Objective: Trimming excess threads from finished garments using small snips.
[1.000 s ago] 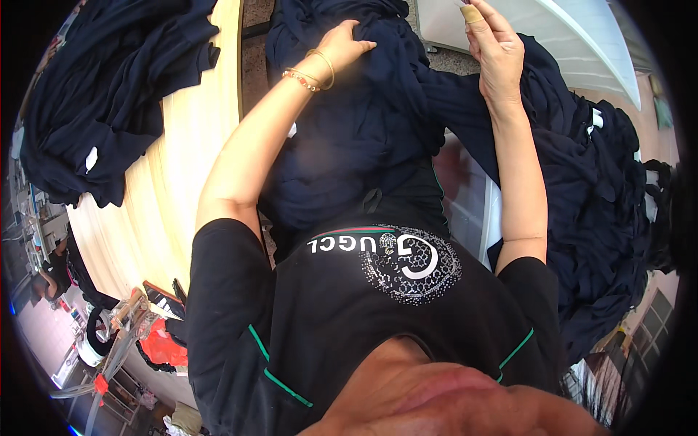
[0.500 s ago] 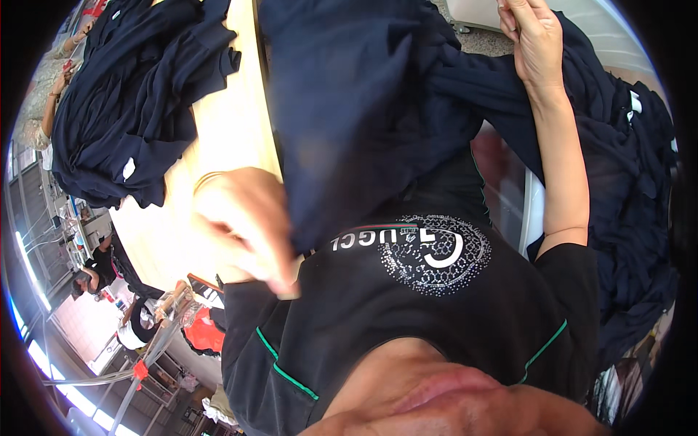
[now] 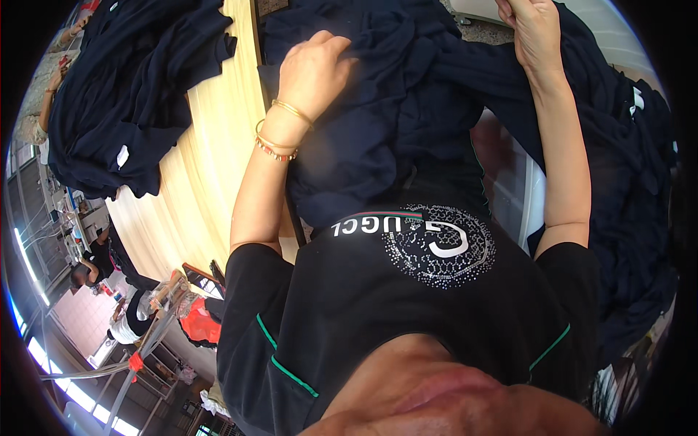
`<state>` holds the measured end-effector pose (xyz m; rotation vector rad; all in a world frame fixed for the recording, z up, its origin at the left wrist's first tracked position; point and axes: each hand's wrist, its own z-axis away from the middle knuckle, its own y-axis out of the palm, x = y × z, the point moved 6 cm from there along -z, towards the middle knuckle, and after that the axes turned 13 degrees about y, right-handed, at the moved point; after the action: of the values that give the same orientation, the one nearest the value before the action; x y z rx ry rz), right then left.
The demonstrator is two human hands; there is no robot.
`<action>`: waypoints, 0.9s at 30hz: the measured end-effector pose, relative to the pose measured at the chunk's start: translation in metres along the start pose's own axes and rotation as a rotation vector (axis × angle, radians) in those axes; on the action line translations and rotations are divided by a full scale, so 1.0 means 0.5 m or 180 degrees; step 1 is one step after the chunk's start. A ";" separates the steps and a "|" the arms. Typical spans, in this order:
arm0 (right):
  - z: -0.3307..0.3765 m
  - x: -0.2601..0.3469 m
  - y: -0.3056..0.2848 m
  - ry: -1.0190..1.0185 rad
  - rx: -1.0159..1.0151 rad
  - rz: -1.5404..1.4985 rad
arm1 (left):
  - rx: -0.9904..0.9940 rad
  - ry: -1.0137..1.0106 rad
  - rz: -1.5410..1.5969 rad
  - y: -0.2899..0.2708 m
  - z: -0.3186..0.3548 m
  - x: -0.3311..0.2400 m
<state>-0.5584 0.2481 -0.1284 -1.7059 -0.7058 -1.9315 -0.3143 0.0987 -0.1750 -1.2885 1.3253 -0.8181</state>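
Observation:
Navy cloth [image 3: 356, 138] lies in loose folds in front of my body, beside the pale wooden table. My left hand [image 3: 313, 76], with gold bangles and a beaded bracelet at the wrist, is over the far left part of this cloth. Its fingers are loosely bent and apart, slightly blurred, and no cloth shows gripped in them. At the upper right, my right hand [image 3: 536, 36] is raised with its fingers closed in a pinch. The top edge cuts off the fingertips, so I cannot make out what they hold. Navy cloth runs behind that wrist.
A heap of navy garments [image 3: 138, 94] with a white label covers the far left of the wooden table [image 3: 211, 160]. More navy garments [image 3: 618, 196] hang or lie at my right, beside a pale edge [image 3: 534, 200]. A metal rail [image 3: 156, 336] and other people are at lower left.
My left hand has moved from close to my body out over the cloth. The cloth, smoother before, now lies more crumpled. My right hand has shifted slightly upward, still pinched.

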 end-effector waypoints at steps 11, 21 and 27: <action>-0.005 -0.020 0.000 0.0002 0.0239 0.0239 | 0.0342 0.0428 0.0626 0.001 0.079 -0.144; -0.014 -0.047 0.021 -0.0174 0.0632 0.0648 | 0.0295 -0.0910 0.0526 0.037 0.020 -0.015; -0.015 -0.047 0.024 -0.0253 0.0700 0.0737 | -0.0949 0.0489 0.0281 -0.006 0.008 -0.106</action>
<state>-0.5533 0.2341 -0.1517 -1.6549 -0.6883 -1.5768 -0.3178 0.1500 -0.1615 -1.4065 1.6635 -0.6863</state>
